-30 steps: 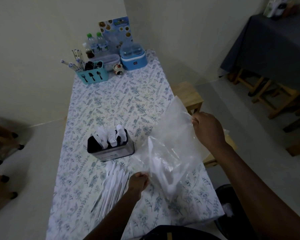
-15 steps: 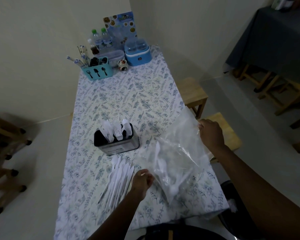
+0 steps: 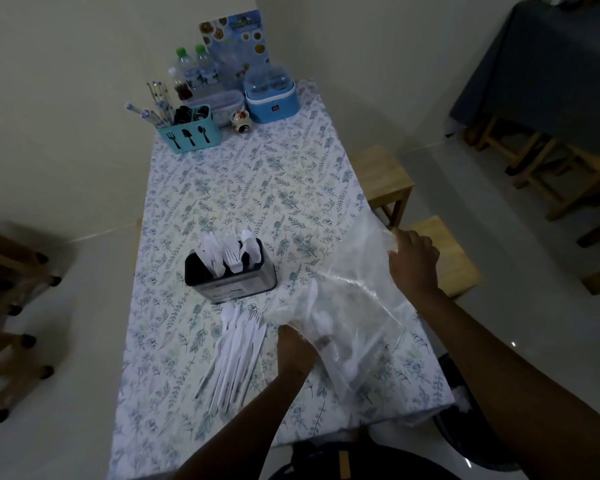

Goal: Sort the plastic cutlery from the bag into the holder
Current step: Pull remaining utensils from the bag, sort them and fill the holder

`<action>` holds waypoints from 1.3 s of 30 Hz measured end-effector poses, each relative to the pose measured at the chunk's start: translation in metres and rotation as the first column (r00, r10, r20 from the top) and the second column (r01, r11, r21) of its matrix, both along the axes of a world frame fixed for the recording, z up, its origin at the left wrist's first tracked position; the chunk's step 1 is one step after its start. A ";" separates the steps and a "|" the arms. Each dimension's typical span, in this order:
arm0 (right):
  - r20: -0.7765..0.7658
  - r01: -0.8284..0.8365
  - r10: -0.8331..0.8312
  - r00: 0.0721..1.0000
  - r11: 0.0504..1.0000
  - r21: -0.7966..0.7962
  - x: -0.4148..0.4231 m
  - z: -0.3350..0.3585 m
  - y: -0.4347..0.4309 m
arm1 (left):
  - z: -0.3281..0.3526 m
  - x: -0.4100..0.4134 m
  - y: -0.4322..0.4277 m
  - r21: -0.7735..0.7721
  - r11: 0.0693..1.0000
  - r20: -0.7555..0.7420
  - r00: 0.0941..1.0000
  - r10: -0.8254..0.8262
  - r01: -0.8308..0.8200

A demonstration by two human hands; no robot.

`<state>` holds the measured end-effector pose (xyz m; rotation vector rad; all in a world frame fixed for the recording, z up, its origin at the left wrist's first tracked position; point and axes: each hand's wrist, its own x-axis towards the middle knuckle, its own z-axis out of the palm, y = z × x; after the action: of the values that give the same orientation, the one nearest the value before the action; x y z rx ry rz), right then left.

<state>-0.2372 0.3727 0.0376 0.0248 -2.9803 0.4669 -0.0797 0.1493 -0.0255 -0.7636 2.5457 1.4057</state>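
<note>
Hands: right hand (image 3: pixel 413 261) pinches bag (image 3: pixel 354 299) rim raised; left hand (image 3: pixel 297 351) grips its mouth.

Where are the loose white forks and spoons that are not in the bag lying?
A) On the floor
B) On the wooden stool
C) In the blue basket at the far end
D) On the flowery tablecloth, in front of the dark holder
D: the pile of white cutlery lies on the flowery tablecloth, just nearer the person than the dark holder and beside the left hand.
</note>
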 end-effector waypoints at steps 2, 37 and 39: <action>0.011 0.012 -0.012 1.000 1.000 0.005 0.003 -0.007 0.002 | -0.005 0.000 0.003 -0.045 0.999 0.048 0.999 0.026 -0.024; 0.245 -0.359 0.337 0.909 0.932 0.053 0.196 -0.043 -0.058 | 0.000 -0.003 0.006 -0.446 0.729 0.455 0.833 -0.314 0.519; 0.229 -0.347 0.331 0.915 0.937 0.033 0.197 -0.041 -0.058 | -0.006 0.002 0.004 -0.499 0.658 0.448 0.817 -0.362 0.565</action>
<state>-0.0406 0.3145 -0.0035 0.5420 -3.2203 0.4193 -0.0776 0.1529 -0.0315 -0.2854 2.6479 0.2424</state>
